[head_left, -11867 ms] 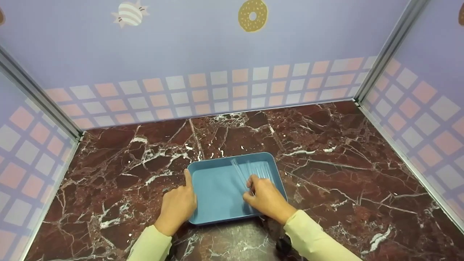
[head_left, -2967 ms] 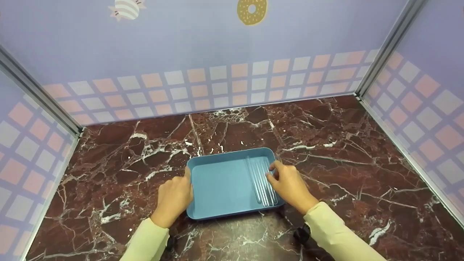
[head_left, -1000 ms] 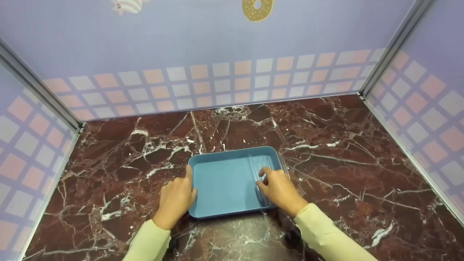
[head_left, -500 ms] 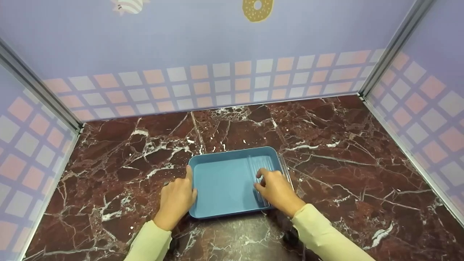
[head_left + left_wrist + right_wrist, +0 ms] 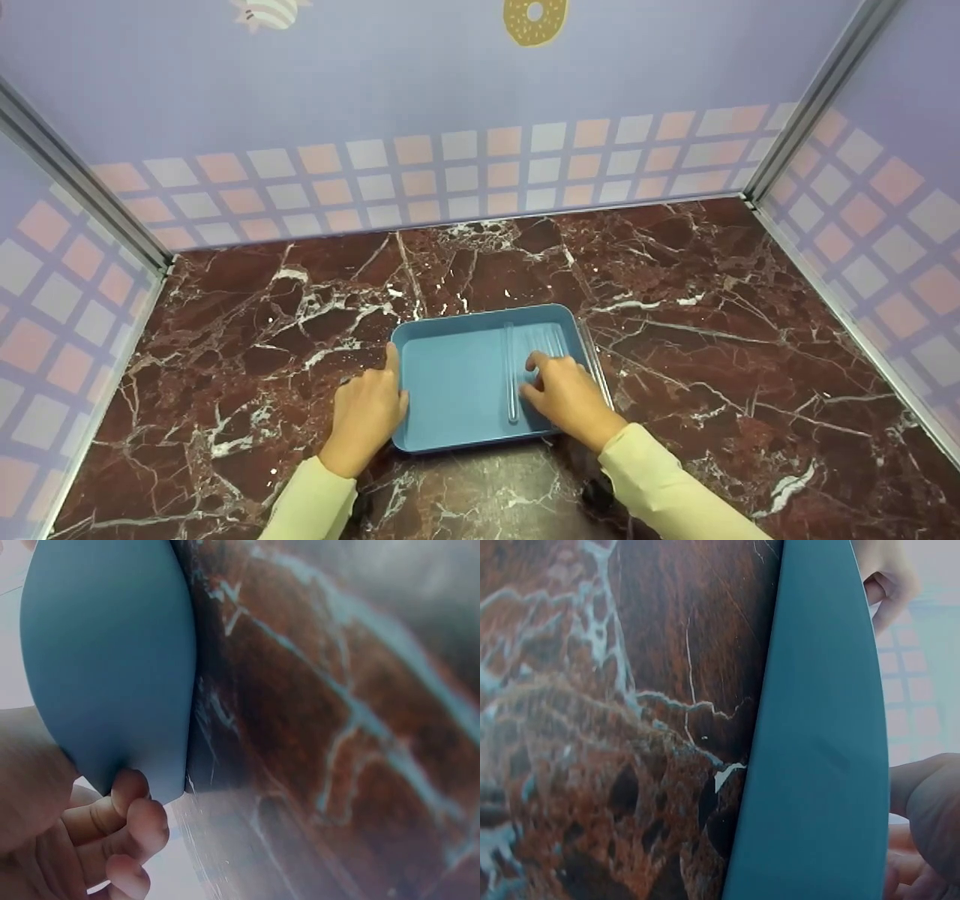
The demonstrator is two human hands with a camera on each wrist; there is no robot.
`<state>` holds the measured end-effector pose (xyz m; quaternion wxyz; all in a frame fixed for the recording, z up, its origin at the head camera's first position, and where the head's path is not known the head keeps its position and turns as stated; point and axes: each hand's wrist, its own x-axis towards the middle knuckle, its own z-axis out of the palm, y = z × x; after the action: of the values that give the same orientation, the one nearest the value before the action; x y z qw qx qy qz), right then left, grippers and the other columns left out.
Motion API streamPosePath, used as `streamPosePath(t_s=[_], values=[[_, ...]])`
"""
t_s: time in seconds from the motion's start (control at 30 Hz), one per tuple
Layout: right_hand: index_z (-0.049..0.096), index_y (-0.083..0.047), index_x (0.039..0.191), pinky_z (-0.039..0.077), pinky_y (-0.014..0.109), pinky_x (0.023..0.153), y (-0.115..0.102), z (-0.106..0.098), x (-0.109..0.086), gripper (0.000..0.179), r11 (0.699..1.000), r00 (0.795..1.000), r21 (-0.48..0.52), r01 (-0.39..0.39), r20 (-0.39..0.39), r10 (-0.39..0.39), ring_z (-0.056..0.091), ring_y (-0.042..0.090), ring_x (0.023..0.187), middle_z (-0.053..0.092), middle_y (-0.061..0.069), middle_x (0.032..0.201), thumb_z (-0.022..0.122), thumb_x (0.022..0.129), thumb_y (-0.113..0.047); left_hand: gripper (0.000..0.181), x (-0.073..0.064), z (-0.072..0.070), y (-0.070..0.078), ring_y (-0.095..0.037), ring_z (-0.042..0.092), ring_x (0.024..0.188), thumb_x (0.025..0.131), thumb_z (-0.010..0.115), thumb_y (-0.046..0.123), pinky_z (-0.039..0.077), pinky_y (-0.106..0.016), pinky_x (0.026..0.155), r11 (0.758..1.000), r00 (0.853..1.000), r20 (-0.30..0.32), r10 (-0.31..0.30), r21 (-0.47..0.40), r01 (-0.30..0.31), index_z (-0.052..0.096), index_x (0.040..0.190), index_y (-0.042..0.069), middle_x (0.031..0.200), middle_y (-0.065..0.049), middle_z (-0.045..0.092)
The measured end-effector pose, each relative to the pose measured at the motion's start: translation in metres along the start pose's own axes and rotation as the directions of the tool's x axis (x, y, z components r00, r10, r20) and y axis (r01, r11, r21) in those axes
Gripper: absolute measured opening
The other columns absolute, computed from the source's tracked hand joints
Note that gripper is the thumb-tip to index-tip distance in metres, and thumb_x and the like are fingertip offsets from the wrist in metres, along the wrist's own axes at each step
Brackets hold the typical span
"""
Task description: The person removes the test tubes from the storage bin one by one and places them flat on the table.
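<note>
A blue rectangular tray (image 5: pixel 457 390) lies on the marbled table. My left hand (image 5: pixel 367 412) grips its left side, index finger stretched along the rim; the left wrist view shows the other fingers curled by the tray's outer wall (image 5: pixel 112 652). Inside the tray a thin clear tube (image 5: pixel 512 375) with a rounded near end lies apart. Right of it are several more clear tubes (image 5: pixel 551 341), partly hidden by my right hand (image 5: pixel 566 390). That hand's fingers are loosely bent over the tray, thumb and index apart, with nothing visible between them.
Beyond the tray's right rim, clear tubes (image 5: pixel 598 367) lie on the table (image 5: pixel 712 360); I cannot tell how many. A patterned back wall (image 5: pixel 420 112) and side walls (image 5: pixel 892 217) surround the table. A dark object (image 5: pixel 598 495) shows below my right wrist.
One clear tube has shifted left, away from the group in the tray. My right hand has moved slightly left. Clear tubes now lie outside the right rim, unlike earliest. My left hand stays at the tray.
</note>
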<state>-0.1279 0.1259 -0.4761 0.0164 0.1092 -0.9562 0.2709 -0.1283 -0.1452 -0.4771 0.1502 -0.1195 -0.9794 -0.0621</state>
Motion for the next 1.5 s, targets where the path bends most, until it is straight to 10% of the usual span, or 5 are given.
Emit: streamPosePath(t_s=[1.5], values=[[0.059,0.005,0.118,0.054,0.047,0.059,-0.0091,0.0096,-0.0011,0.048,0.989,0.998,-0.131,0.062,0.015,-0.06,0.067,0.036,0.067,0.067,0.022,0.076,0.072,0.077,-0.014,0.061,-0.0017,0.0018,-0.0005,-0.017,0.036,0.035,0.072,0.073,0.011,0.028,-0.032,0.034,1.0,0.998,-0.054,0.016,0.026,-0.015,0.057,0.129,-0.005,0.047,-0.01,0.051]])
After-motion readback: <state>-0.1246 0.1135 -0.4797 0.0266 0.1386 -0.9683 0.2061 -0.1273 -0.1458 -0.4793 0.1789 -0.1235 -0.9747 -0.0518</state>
